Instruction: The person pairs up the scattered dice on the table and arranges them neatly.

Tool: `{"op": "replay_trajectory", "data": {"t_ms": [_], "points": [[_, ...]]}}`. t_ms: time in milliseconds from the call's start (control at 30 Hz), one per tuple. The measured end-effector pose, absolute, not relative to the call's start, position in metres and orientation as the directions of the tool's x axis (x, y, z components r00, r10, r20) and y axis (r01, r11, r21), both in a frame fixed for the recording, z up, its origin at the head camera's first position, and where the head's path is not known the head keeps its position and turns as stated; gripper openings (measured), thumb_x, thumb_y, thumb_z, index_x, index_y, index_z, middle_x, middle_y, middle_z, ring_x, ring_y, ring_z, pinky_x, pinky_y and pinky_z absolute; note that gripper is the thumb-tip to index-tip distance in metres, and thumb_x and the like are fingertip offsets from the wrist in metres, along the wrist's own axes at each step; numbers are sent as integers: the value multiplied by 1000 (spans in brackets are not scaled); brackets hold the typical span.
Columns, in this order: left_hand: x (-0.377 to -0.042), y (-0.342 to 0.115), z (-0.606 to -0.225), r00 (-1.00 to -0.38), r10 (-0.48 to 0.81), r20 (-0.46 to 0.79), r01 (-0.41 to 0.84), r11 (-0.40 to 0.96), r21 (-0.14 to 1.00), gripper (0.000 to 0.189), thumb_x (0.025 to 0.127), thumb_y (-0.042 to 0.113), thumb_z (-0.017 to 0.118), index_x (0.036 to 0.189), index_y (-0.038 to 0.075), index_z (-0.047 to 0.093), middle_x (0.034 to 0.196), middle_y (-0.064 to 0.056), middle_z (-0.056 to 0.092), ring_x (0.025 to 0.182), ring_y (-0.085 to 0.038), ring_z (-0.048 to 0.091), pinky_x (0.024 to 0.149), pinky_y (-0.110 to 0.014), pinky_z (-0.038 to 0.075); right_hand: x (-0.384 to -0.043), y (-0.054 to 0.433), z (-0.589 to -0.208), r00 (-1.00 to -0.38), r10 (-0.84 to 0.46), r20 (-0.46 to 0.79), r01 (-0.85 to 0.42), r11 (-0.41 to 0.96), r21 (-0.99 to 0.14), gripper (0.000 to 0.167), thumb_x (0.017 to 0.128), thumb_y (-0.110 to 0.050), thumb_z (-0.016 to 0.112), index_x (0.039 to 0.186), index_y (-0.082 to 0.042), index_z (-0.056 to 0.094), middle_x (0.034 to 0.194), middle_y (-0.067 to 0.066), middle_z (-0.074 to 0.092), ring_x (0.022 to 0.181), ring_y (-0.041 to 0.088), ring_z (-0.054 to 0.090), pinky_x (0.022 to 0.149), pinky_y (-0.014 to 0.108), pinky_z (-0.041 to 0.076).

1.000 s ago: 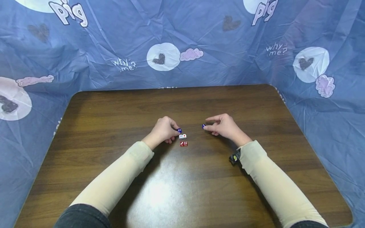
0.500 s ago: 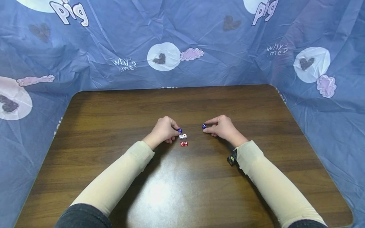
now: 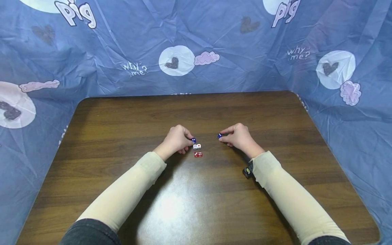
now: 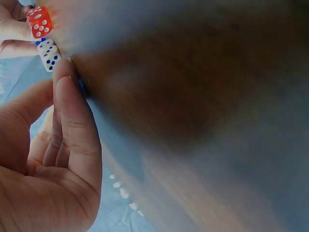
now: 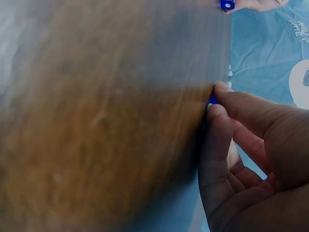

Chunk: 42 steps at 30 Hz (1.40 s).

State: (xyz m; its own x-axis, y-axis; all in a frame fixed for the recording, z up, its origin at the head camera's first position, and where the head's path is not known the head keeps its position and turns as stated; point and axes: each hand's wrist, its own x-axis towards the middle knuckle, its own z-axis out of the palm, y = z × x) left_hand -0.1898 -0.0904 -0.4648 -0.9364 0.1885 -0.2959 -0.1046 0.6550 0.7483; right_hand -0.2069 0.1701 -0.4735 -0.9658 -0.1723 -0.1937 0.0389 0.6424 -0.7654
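Near the table's middle, my left hand pinches a small blue die between thumb and fingertips. Just in front of it two white dice sit side by side, and nearer to me is a pair of red dice. To the right, my right hand holds a second blue die between thumb and index finger. Only a blue sliver of that die shows between the fingertips in the right wrist view. A red die and a white die appear beyond the left fingertips in the left wrist view.
The brown wooden table has rounded far corners. Behind and beside it hangs a blue printed cloth. A small black device is at the right wrist, by the sleeve cuff.
My right index finger has come down from above the blue die and now grips it against the thumb. The left hand and the white and red dice have stayed in place.
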Motion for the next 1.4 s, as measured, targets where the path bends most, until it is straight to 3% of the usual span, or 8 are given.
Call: {"op": "replay_trajectory", "data": {"t_ms": [733, 1400], "points": [[-190, -90, -463, -935, 189, -300, -103, 663, 742, 9, 88, 6, 81, 96, 4, 78, 58, -11, 67, 48, -25, 67, 43, -33, 58, -208, 167, -472, -969, -167, -183, 32, 647, -762, 14, 85, -13, 86, 96, -7, 82, 72, 3, 73, 54, 15, 66, 49, 25, 57], [-192, -91, -466, -938, 190, -291, -96, 665, 741, 8, 87, 7, 82, 95, 6, 79, 58, -11, 67, 46, -23, 66, 42, -34, 57, -206, 128, -468, -940, -295, -171, -61, 639, -767, 15, 85, -16, 86, 96, -8, 82, 71, 0, 73, 55, 17, 67, 51, 29, 58]]}}
